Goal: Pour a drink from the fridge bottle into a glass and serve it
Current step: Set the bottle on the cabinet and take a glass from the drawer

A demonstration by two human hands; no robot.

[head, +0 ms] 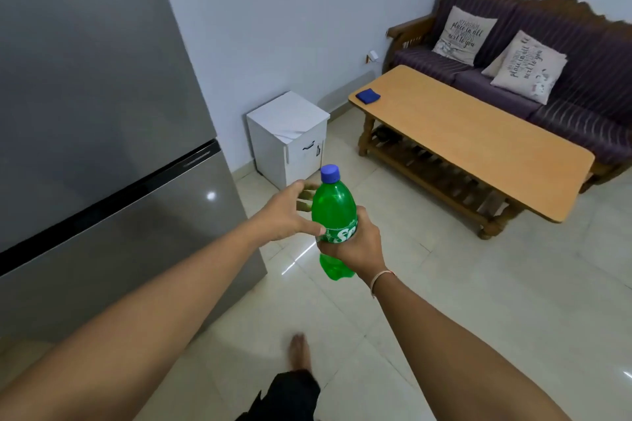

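Here, the grey fridge (95,133) fills the left, doors closed. Right of the fridge, in mid-air, the right hand (355,243) grasps the upright green bottle (333,205) round its label. Between fridge and bottle, the left hand (287,212) is spread loose, thumb touching the label.

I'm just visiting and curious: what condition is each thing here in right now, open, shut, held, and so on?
Green bottle: upright, held, blue cap on.
Right hand: grips the bottle's middle.
Left hand: fingers spread, thumb touching the bottle.
Fridge: doors shut.
White cabinet: door shut.
Blue cloth: folded on the coffee table.
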